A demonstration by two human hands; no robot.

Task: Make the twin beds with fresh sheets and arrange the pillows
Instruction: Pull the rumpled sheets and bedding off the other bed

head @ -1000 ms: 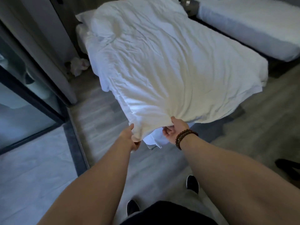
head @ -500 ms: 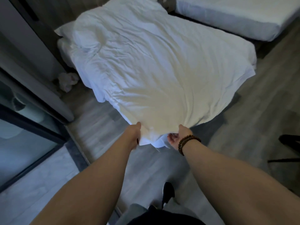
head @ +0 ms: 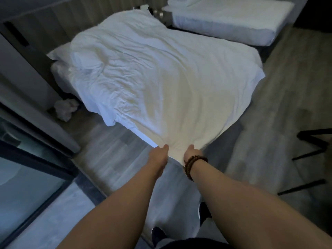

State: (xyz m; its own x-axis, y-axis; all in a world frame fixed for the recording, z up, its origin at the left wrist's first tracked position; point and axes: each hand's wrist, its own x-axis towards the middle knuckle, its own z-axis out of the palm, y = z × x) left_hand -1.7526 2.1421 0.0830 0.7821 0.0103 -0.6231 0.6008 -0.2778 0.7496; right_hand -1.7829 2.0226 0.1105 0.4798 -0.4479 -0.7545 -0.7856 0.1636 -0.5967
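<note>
**Left hand (head: 159, 155) and right hand (head: 193, 152) clamped on one corner of the rumpled white fabric bed cover (head: 161, 78)**

I see both hands close together at 6 o'clock. Each has its fingers curled into the same bunched corner, held just off the foot of the near twin bed. From there the cover fans out toward 11 o'clock, draped over the whole mattress but creased, and it hangs unevenly on the 9 o'clock side. A soft white pillow (head: 59, 53) pokes out from under it at 10 o'clock.

By my reckoning this bed is past halfway. The cover is on, but it is not yet pulled smooth or squared, and the pillow is not arranged. The far white-sheeted twin bed (head: 233, 17) at 1 o'clock shows a flat fitted surface with no top cover that I can make out, so I judge most of that bed is left to do. A crumpled white cloth (head: 65, 108) on the grey wood-plank floor (head: 287, 87) at 9 o'clock probably needs clearing away.
</note>
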